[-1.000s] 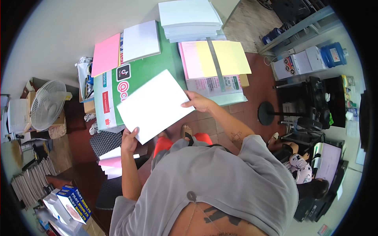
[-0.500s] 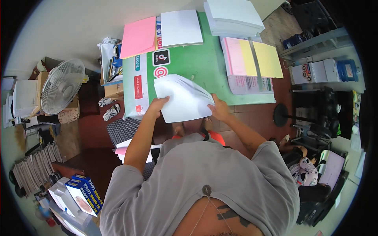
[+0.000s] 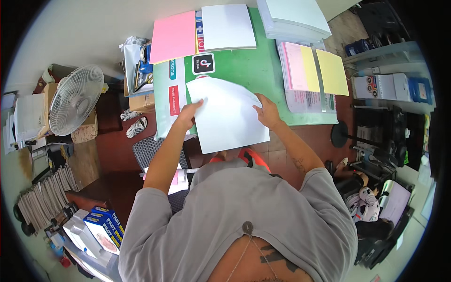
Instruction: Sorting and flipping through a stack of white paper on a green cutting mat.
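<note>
Left hand (image 3: 189, 114) and right hand (image 3: 267, 111) each pinch one edge of a white sheet (image 3: 228, 117), fingers closed on the paper; the top of the sheet curls over. The sheet sits at the near edge of the green table (image 3: 249, 70), partly past it. At 11 o'clock of the sheet: one pink stack (image 3: 173, 36). At 12 o'clock: one white stack (image 3: 228, 27). At 1 o'clock: one tall white ream pile (image 3: 293, 18). At 2 o'clock: one pink sheet (image 3: 296, 66) and two yellow sheets (image 3: 324, 70). At 9 o'clock, well apart: one fan (image 3: 75, 98).
</note>
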A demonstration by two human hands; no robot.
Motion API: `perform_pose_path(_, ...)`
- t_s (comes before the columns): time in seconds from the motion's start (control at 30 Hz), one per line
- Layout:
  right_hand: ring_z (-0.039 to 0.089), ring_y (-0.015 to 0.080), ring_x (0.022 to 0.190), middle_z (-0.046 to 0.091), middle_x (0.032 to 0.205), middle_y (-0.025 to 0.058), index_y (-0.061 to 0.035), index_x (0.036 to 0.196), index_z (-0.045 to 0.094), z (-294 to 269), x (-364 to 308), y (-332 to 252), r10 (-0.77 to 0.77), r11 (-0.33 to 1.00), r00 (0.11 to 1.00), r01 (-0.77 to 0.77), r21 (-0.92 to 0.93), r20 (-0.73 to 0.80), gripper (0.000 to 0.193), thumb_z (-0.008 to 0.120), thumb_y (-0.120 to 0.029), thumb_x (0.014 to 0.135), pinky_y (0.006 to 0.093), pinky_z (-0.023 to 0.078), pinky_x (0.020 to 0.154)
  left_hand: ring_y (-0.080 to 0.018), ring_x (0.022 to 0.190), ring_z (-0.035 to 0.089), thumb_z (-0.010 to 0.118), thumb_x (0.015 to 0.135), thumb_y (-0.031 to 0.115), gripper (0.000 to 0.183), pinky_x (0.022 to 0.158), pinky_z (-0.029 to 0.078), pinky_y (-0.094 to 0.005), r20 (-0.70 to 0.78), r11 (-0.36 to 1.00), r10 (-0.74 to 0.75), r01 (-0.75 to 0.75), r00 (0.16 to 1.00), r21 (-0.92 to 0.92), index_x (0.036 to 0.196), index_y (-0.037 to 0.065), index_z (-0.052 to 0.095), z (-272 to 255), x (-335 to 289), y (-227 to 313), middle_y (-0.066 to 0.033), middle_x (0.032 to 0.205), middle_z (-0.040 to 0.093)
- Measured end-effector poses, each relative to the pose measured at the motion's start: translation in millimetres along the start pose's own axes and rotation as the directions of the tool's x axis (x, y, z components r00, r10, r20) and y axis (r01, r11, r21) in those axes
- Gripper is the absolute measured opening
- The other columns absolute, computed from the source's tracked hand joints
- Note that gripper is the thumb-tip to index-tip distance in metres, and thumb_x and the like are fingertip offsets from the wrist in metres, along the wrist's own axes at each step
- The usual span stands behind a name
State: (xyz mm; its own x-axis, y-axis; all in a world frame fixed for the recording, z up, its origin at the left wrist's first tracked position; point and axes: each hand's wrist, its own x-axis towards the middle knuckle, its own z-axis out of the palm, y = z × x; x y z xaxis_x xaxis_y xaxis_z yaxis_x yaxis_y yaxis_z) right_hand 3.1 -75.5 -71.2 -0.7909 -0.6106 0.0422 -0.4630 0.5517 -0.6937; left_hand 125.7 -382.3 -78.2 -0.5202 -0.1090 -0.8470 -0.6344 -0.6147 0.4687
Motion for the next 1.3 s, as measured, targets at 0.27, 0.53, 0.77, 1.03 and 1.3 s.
perform_pose_path(0.27, 0.060, 0.0453, 0.103, 0.061, 0.118, 0.0278, 0.0033, 0.130, 0.047, -15.5, 45.8, 35.8, 0.475, 0.747, 0.796, -0.590, 0.306, 0.375, 0.048, 0.064, -0.010, 0.086, 0.0468, 0.050, 0.087, -0.0440, 0.091, 0.067, 0.074, 0.082, 0.026, 0.056, 0.082, 0.054, -0.0458, -0.060, 0.258, 0.623, -0.132, 0.780, 0.957, 0.119, -0.009, 0.053, 57.6, -3.9, 3.7, -0.0304, 0.103, 0.066)
perform_pose_path(0.53, 0.063, 0.0433, 0.102, 0.062, 0.112, 0.0314, 0.0110, 0.123, 0.047, -19.9, 58.2, 22.8, 0.469, 0.881, 0.851, -0.468, -0.065, 0.235, 0.056, 0.067, -0.018, 0.079, 0.0470, 0.051, 0.085, -0.0352, 0.095, 0.068, 0.073, 0.080, 0.019, 0.055, 0.083, 0.055, -0.0395, -0.151, 0.658, 0.528, -0.290, 0.836, 0.696, 0.120, -0.011, 0.049, 42.9, 4.5, 0.9, -0.0240, 0.106, 0.066)
perform_pose_path(0.77, 0.067, 0.0374, 0.097, 0.065, 0.109, 0.0278, 0.0128, 0.111, 0.059, -37.2, 66.9, -55.1, 0.449, 0.840, 0.734, -0.542, 0.041, 0.509, 0.048, 0.075, -0.019, 0.078, 0.0429, 0.056, 0.078, -0.0382, 0.089, 0.068, 0.071, 0.079, 0.018, 0.054, 0.078, 0.055, -0.0429, 0.008, 0.366, 0.515, -0.229, 0.857, 0.902, 0.120, -0.011, 0.050, 142.1, -40.5, 12.4, -0.0262, 0.096, 0.068)
perform_pose_path(1.03, 0.065, 0.0305, 0.106, 0.065, 0.118, 0.0201, 0.0072, 0.126, 0.055, -42.9, 21.5, 35.4, 0.480, 0.243, 0.638, -0.756, 0.607, 0.602, 0.044, 0.065, -0.007, 0.086, 0.0398, 0.052, 0.091, -0.0257, 0.102, 0.066, 0.062, 0.087, 0.005, 0.045, 0.089, 0.053, -0.0354, -0.038, 0.866, 0.347, -0.304, 0.937, 0.397, 0.128, -0.010, 0.050, 50.5, -29.1, -27.0, -0.0184, 0.116, 0.064)
perform_pose_path(1.3, 0.068, 0.0280, 0.099, 0.066, 0.116, 0.0202, 0.0028, 0.126, 0.056, -45.6, 47.8, -36.9, 0.267, 0.767, 0.781, -0.526, 0.366, 0.564, 0.052, 0.064, -0.002, 0.075, 0.0400, 0.053, 0.086, -0.0257, 0.095, 0.069, 0.062, 0.084, 0.002, 0.048, 0.082, 0.055, -0.0344, 0.200, 0.582, 0.406, -0.421, 0.892, 0.696, 0.129, -0.009, 0.050, 124.7, -57.9, -2.4, -0.0189, 0.113, 0.066)
